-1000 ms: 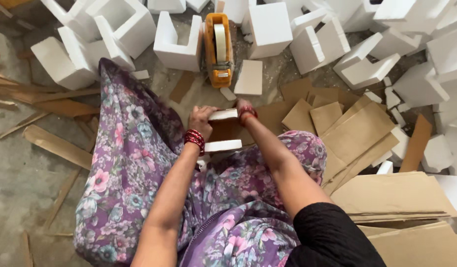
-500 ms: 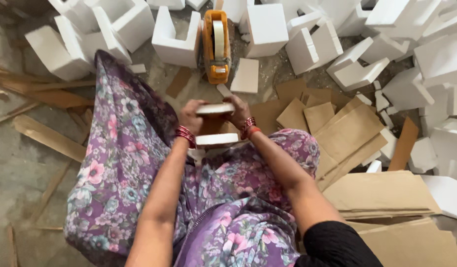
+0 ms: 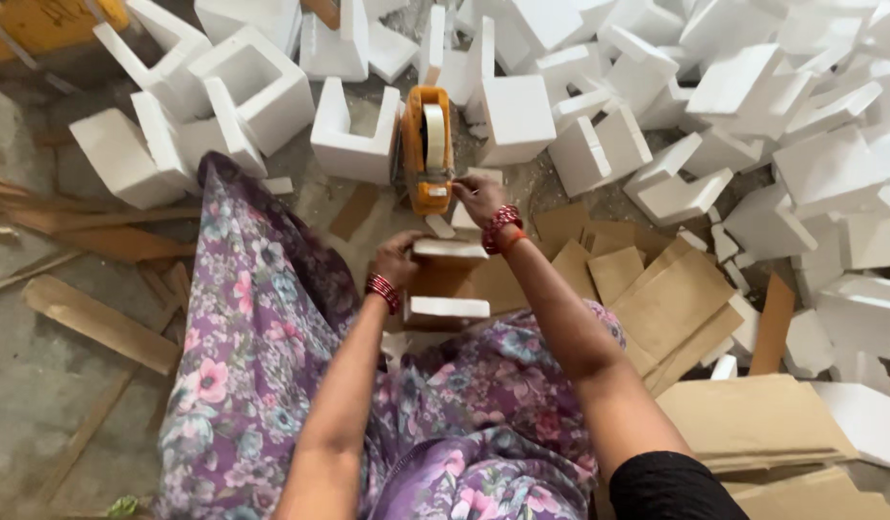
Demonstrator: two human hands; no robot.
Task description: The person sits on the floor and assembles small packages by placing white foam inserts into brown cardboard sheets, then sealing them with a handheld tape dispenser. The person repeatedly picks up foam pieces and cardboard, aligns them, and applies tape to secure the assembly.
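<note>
Foam blocks (image 3: 714, 106), white and cut into corner and channel shapes, lie heaped across the far side of the concrete floor (image 3: 40, 414) and down its right edge. Flat cardboard sheets (image 3: 753, 424) are stacked at the lower right, with smaller brown cardboard pieces (image 3: 657, 299) spread toward the middle, and wooden strips (image 3: 98, 323) lie on the left. A purple flowered cloth (image 3: 252, 356) covers the person's lap and knees. An orange tape dispenser (image 3: 427, 159) carrying a pale roll stands on the floor just past the hands, between two foam blocks. The left hand (image 3: 399, 258) has its grip closed on the left end of a small foam-and-cardboard bundle (image 3: 448, 279), which sits just above the lap, white slabs at top and bottom with brown card between. The right hand (image 3: 479, 197) is at the near end of the dispenser, fingers pinched there; whether they have hold of tape I cannot tell.
</note>
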